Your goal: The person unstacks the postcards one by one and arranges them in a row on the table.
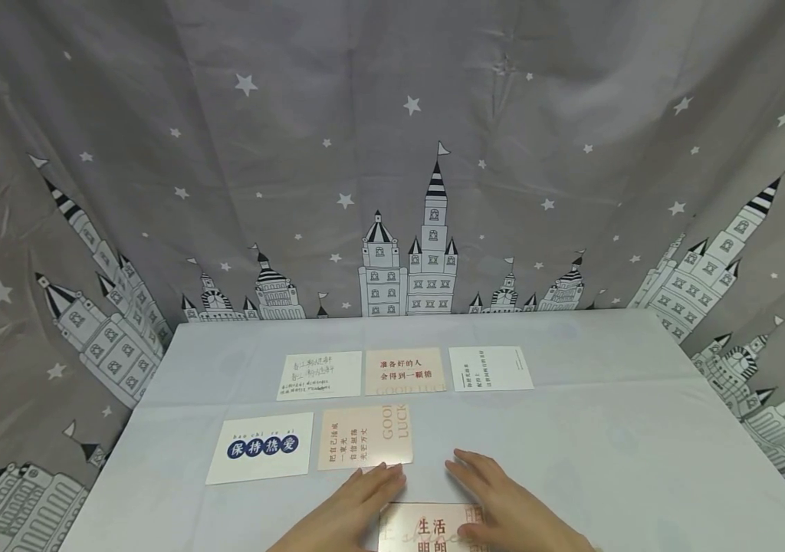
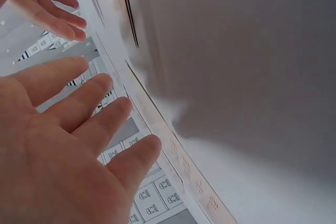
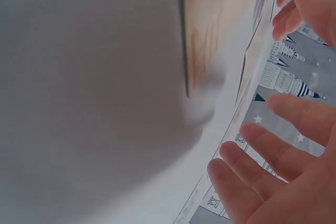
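Observation:
A pinkish card with dark red characters and pale script lies flat at the near edge of the head view, its lower part cut off. My left hand is beside its left end, fingers extended forward and apart in the left wrist view. At the card's right end, my right hand has its fingers stretched forward, and its thumb overlaps the card in the head view. Both palms face inward, with nothing gripped. Just beyond the left fingertips lies a peach card marked GOOD LUCK.
Left of the peach card is a white card with blue circles. Farther back runs a row: a white handwritten card, a peach card with red characters and a white card. A grey castle-print curtain surrounds the white tabletop.

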`<state>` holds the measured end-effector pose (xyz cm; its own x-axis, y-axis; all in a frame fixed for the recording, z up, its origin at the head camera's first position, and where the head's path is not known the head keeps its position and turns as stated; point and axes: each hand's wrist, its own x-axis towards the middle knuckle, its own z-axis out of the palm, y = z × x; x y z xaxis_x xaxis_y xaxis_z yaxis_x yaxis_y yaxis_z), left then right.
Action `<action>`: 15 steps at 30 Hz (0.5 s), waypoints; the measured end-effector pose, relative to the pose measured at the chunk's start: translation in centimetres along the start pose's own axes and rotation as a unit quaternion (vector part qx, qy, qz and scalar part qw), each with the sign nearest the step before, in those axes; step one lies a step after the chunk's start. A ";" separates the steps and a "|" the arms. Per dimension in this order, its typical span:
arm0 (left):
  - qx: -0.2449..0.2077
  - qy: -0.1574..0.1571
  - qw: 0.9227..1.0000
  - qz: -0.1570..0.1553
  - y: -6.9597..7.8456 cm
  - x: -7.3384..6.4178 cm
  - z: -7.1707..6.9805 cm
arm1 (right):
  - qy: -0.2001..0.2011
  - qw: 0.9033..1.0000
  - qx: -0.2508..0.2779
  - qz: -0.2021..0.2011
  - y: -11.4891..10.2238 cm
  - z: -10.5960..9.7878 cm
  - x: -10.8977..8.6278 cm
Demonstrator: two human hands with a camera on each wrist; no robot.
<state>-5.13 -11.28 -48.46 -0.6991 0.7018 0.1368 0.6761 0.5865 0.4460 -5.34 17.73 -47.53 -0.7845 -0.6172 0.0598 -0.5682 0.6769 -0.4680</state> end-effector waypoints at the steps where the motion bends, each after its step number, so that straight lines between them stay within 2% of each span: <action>1: 0.002 0.001 1.000 0.005 0.1 -0.1 0.2 | 0.005 1.000 -0.001 -0.006 0.0 0.2 -0.2; 5: 0.002 -0.004 1.000 0.020 0.5 -0.3 0.5 | 0.035 0.999 -0.024 -0.034 0.2 1.1 -1.1; 8: -0.004 -0.017 1.000 0.008 0.8 -0.5 0.7 | 0.048 0.998 -0.034 -0.038 0.2 1.9 -1.8; 15: 0.025 -0.021 0.999 -0.006 1.2 -0.8 1.4 | 0.036 0.998 -0.032 -0.030 0.0 3.0 -2.8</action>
<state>-3.44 -10.59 -49.30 -0.6979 0.7100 0.0939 0.6787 0.6138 0.4032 -2.41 18.23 -50.33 -0.7635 -0.6282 0.1497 -0.6271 0.6658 -0.4043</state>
